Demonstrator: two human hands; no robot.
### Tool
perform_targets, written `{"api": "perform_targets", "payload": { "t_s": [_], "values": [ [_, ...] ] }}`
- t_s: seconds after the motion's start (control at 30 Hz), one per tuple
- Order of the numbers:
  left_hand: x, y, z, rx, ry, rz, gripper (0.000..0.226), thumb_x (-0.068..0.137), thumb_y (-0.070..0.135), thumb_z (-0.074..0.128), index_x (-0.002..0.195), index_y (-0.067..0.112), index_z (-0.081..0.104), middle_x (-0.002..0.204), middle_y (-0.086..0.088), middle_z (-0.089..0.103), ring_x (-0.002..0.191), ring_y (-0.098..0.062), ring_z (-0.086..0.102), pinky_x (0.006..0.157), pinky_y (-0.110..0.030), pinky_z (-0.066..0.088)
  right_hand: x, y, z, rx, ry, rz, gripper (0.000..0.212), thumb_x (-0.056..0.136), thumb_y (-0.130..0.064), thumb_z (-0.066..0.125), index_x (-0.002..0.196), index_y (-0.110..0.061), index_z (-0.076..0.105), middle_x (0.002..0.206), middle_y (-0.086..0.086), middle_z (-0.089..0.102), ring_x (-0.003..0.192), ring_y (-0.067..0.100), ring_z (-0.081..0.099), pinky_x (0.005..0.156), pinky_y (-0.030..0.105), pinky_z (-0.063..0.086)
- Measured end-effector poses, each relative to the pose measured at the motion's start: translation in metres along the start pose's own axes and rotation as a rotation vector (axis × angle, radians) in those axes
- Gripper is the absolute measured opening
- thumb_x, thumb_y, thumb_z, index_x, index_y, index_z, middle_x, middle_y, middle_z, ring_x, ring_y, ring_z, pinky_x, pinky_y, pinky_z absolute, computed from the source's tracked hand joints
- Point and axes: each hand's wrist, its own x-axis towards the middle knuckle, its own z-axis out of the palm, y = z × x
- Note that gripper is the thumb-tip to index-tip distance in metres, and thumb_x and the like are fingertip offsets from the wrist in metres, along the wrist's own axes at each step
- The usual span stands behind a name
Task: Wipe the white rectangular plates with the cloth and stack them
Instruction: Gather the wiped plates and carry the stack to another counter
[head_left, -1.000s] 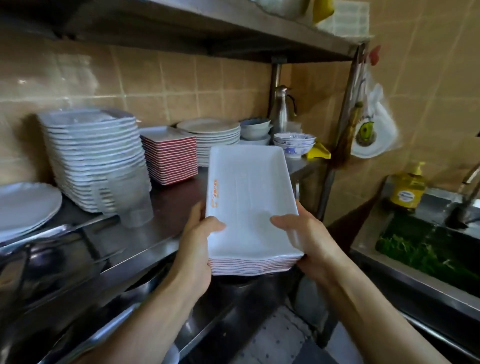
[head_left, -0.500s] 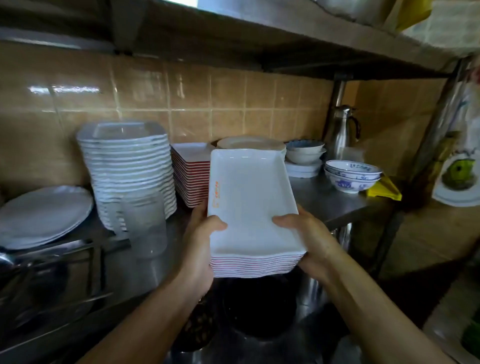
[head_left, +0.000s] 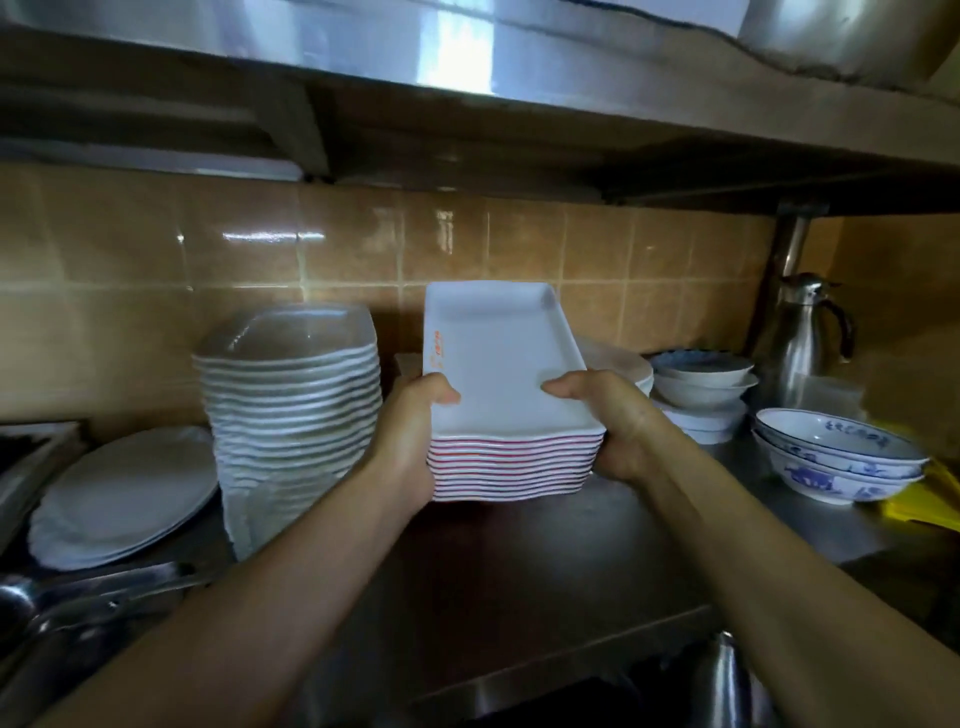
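A stack of white rectangular plates (head_left: 498, 364) with red-edged undersides is held over the steel counter (head_left: 519, 561), in front of the tiled wall. My left hand (head_left: 410, 441) grips its left side, thumb on the top plate's rim. My right hand (head_left: 618, 421) grips the right side the same way. The top plate carries a small orange mark near its left edge. The stack's lower edge hangs close above the counter; I cannot tell if it touches. No cloth is in view. The red-edged stack that stood behind is hidden by the held plates.
A tall pile of white square dishes (head_left: 291, 395) stands left of the stack, with a clear plastic jug (head_left: 270, 499) before it and oval plates (head_left: 124, 499) farther left. Round plates and bowls (head_left: 701, 379), blue-patterned bowls (head_left: 831, 457), a steel flask (head_left: 805, 338) and a yellow cloth-like item (head_left: 930, 499) lie right. A steel shelf (head_left: 519, 78) hangs overhead.
Both hands carried the stack forward and up toward the wall, over the counter. The view swung left and closer; the sink and soap bottle left the frame.
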Motion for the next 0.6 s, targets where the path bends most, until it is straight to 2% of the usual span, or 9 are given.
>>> {"api": "perform_targets", "payload": {
  "t_s": [0.1,0.27,0.3,0.33,0.37,0.4,0.43,0.53,0.6],
  "values": [
    [0.021,0.005,0.012,0.002,0.072,0.017,0.052,0.079,-0.001,0.038,0.13,0.0,0.049,0.127,-0.024,0.057,0.114,-0.042,0.055,0.097,-0.048,0.043,0.03,-0.016,-0.007,-0.018,-0.038,0.054,0.013,0.087,-0.003,0.048,0.093,-0.003,0.059,0.083,0.014,0.066,0.074,0.028,0.062,0.067,0.035,0.051],
    [0.037,0.006,0.029,-0.044,0.166,-0.018,0.046,0.081,0.002,0.037,0.123,-0.003,0.056,0.118,-0.023,0.062,0.109,-0.041,0.058,0.096,-0.045,0.047,0.067,-0.03,-0.017,-0.081,-0.125,0.143,0.011,0.087,-0.007,0.049,0.088,-0.006,0.06,0.063,0.011,0.069,0.062,0.027,0.064,0.057,0.03,0.048],
    [0.038,0.006,0.03,-0.045,0.182,-0.03,0.041,0.081,0.002,0.037,0.115,-0.004,0.059,0.108,-0.022,0.066,0.101,-0.038,0.063,0.09,-0.042,0.051,0.071,-0.03,-0.019,-0.083,-0.142,0.157,0.011,0.087,-0.007,0.049,0.089,-0.006,0.06,0.062,0.011,0.069,0.058,0.026,0.064,0.055,0.028,0.048],
    [0.038,0.006,0.032,-0.044,0.192,-0.043,0.033,0.082,0.002,0.036,0.101,-0.005,0.062,0.092,-0.019,0.07,0.086,-0.034,0.067,0.078,-0.036,0.055,0.075,-0.03,-0.02,-0.083,-0.157,0.168,0.012,0.087,-0.007,0.048,0.09,-0.005,0.059,0.062,0.012,0.068,0.057,0.027,0.064,0.054,0.028,0.048],
    [0.039,0.006,0.033,-0.046,0.197,-0.06,0.027,0.082,0.002,0.035,0.087,-0.002,0.061,0.074,-0.014,0.07,0.069,-0.029,0.068,0.064,-0.03,0.055,0.078,-0.03,-0.021,-0.082,-0.17,0.177,0.013,0.086,-0.007,0.048,0.092,-0.004,0.059,0.063,0.013,0.068,0.058,0.028,0.064,0.054,0.028,0.048],
    [0.04,0.006,0.033,-0.036,0.204,-0.079,0.024,0.082,0.002,0.035,0.079,0.003,0.059,0.064,-0.01,0.067,0.058,-0.026,0.065,0.057,-0.027,0.053,0.08,-0.03,-0.022,-0.075,-0.181,0.188,0.014,0.086,-0.007,0.048,0.094,-0.004,0.059,0.065,0.014,0.068,0.061,0.029,0.064,0.055,0.029,0.048],
    [0.041,0.006,0.033,-0.025,0.219,-0.093,0.023,0.082,0.003,0.036,0.078,0.006,0.059,0.062,-0.009,0.067,0.056,-0.026,0.064,0.056,-0.027,0.053,0.082,-0.03,-0.023,-0.067,-0.187,0.199,0.014,0.086,-0.007,0.049,0.095,-0.003,0.059,0.066,0.015,0.068,0.063,0.03,0.063,0.057,0.031,0.048],
    [0.043,0.005,0.034,0.0,0.246,-0.106,0.025,0.08,0.004,0.038,0.087,0.006,0.061,0.077,-0.013,0.067,0.069,-0.03,0.063,0.069,-0.034,0.052,0.085,-0.03,-0.025,-0.053,-0.211,0.214,0.012,0.086,-0.007,0.049,0.092,-0.004,0.059,0.062,0.013,0.069,0.057,0.029,0.066,0.056,0.03,0.049],
    [0.046,0.006,0.032,0.024,0.262,-0.108,0.025,0.079,0.003,0.039,0.086,0.007,0.062,0.075,-0.012,0.068,0.067,-0.03,0.063,0.07,-0.034,0.051,0.086,-0.029,-0.025,-0.051,-0.224,0.211,0.016,0.085,-0.008,0.05,0.097,-0.004,0.06,0.065,0.013,0.069,0.061,0.029,0.066,0.058,0.032,0.049]
  ]
}}
